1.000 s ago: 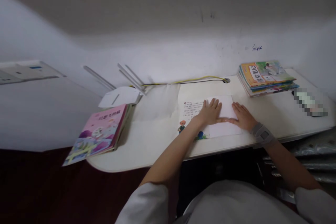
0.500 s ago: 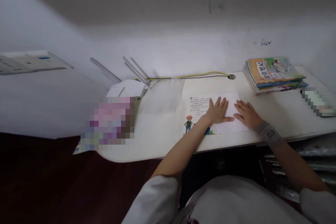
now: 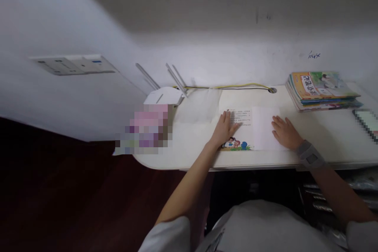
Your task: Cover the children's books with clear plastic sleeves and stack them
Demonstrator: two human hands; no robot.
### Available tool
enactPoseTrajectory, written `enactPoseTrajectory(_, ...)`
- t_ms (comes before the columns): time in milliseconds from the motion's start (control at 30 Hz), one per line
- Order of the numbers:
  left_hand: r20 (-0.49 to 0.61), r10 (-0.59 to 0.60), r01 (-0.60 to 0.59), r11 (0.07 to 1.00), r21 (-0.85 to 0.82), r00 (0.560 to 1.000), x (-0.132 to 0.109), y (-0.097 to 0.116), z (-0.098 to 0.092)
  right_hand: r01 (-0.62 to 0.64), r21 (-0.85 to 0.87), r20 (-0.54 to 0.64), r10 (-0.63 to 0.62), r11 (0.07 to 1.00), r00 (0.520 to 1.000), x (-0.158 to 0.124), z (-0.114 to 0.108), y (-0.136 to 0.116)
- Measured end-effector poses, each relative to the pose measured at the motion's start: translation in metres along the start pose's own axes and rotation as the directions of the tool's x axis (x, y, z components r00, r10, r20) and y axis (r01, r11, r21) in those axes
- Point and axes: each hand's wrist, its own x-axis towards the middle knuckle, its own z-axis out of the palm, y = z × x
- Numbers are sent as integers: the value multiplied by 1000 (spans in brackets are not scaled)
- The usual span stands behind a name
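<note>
- The paper lies flat on the desk, near the front edge and straight ahead of the person.
- Its left half carries printed text with a small cartoon at the bottom. The right half is plain white.
- Its long axis runs left to right, along the desk's front edge.
- The left hand is open and palm down on the paper's left edge, with the fingers spread over the text. It grips nothing.
- The right hand is also open and flat, on the paper's right edge, with a grey wristband behind it.
- Both hands touch the paper, so neither is nearer. The bare middle of the paper lies between them.
- A stack of books sits at the far right, well apart from the hands. A white router and a yellow cable lie along the wall.
</note>
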Motion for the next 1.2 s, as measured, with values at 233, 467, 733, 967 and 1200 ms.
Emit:
enactPoseTrajectory(233,-53,16,-21,997,-78,998,-3,-13,9,28,-1,29,-28,1000,999,-1,-1,-26)
enactPoseTrajectory(467,-54,-25,22,999,-49,998,-2,-9,10,26,-4,27,-26,1000,999,-10,-4,-10)
enactPoseTrajectory(733,-20,-77,76,996,-39,997,-5,-3,4,51,-6,65,-51,999,997,-1,-7,3)
enactPoseTrajectory(967,0,-80,80,997,-21,997,-6,0,1,-45,-23,-6,45,999,999,-10,-8,-9)
enactPoseTrajectory(1200,56,-80,80,997,-2,995,-8,2,-4,3,-34,20,-2,999,1000,-20,-10,2)
